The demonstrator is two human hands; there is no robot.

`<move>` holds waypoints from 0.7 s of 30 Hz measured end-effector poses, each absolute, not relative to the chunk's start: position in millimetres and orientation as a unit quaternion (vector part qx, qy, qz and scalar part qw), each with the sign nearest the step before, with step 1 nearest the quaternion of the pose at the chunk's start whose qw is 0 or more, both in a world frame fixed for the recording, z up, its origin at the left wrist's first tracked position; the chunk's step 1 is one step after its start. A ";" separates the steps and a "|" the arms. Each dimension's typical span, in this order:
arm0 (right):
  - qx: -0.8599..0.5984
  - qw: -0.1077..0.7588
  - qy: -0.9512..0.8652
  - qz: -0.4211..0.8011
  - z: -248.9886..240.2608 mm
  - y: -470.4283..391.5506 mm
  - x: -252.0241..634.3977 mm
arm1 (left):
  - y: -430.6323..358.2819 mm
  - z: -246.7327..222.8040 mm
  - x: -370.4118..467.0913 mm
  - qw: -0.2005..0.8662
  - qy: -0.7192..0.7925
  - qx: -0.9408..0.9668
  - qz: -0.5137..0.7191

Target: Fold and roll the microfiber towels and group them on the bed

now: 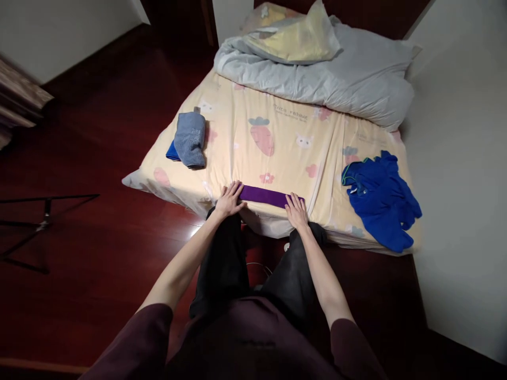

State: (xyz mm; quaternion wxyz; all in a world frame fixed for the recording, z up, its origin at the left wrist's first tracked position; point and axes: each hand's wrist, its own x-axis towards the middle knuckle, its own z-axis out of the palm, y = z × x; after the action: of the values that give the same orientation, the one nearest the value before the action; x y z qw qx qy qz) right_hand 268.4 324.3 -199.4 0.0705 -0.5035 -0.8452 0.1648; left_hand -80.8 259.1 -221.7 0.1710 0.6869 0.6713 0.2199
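A purple cloth (263, 196), folded into a long narrow strip, lies along the front edge of the bed. My left hand (229, 199) rests flat on its left end with the fingers stretched out. On its right end lies my right hand (296, 209), palm down and fingers extended. Further left on the bed sits a folded grey-blue towel (190, 138), with a bit of blue cloth (172, 152) showing beneath it. To the right, a crumpled blue garment (382, 203) with green edging is spread in a loose heap.
The bed's sheet (287, 142) is pale yellow with carrot and rabbit prints. A rolled grey quilt (317, 79) and a yellow pillow (301, 39) lie at the head. Black tripod legs (43, 224) stand on the dark red floor at left. A wall (463, 158) runs along the right.
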 end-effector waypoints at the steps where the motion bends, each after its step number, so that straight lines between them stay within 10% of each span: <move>1: -0.511 0.067 -0.840 0.168 -198.0 324.7 275.2 | 256.0 -221.2 -86.0 0.186 0.680 0.665 0.246; 8: -0.551 0.107 -0.815 0.146 -184.4 337.4 306.1 | 194.7 -214.6 -67.3 0.221 0.712 0.546 0.383; 12: -0.532 0.150 -0.815 0.172 -171.4 355.8 293.4 | 189.5 -213.2 -9.1 0.561 0.609 0.347 0.441; 21: -0.468 -0.063 -0.853 0.221 -163.6 394.4 265.3 | 272.6 -213.5 39.0 0.648 0.473 0.070 0.593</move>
State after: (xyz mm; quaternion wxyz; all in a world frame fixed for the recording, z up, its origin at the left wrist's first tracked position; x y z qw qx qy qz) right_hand 265.3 394.4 -163.6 -0.0628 -0.4681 -0.8532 0.2215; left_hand 39.0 272.6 -213.5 0.6481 0.0701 0.4732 0.5926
